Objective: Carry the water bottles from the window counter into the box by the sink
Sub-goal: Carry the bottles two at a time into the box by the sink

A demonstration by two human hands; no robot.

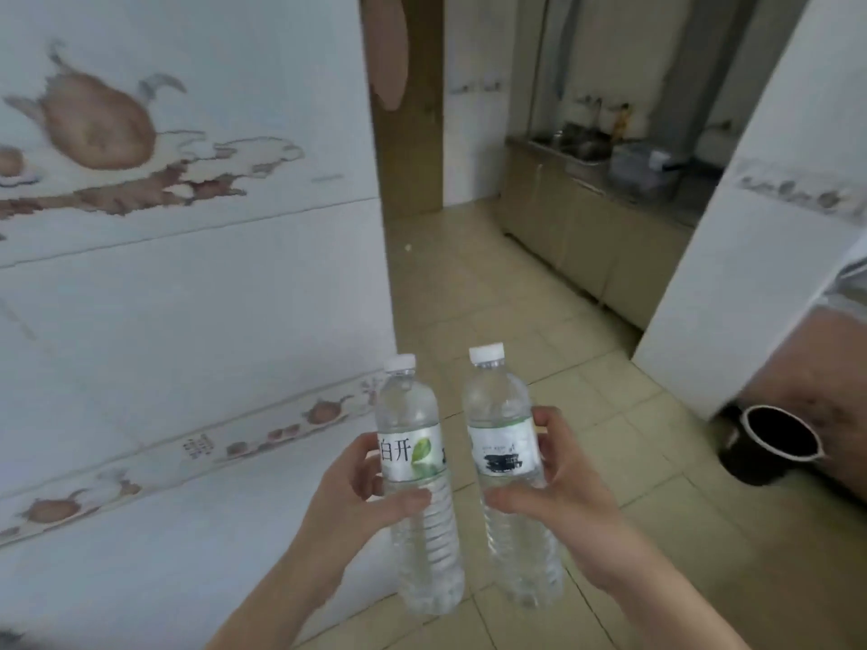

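- The left hand (361, 490) wraps around the middle of one water bottle (417, 485), thumb across the front just under the label and fingers curled behind, so the bottle stands close to upright with its white cap on top.
- The right hand (553, 485) grips a second water bottle (506, 466) the same way, fingertips showing past the label's far edge and thumb crossing the ribbed lower part.
- Both bottles are carried in the air in front of the person, just beside each other but not touching (a mid-body grip likely keeps the weight balanced and stops them from swinging while walking).
- Judging by this, the carrying leg is under way: the bottles are off the window counter and not yet in any box.
- Ahead, the tiled floor (492, 293) runs as a passage between the patterned tiled wall (187, 274) on the left and a white wall corner (732, 274) on the right.
- At the far end a worktop (586, 166) carries what may be a sink and a dark box-like container (642, 175); blur makes that uncertain.
- A black bucket (769, 443) sits on the floor near the right wall corner, something to steer clear of, and the wall corner itself narrows the route.
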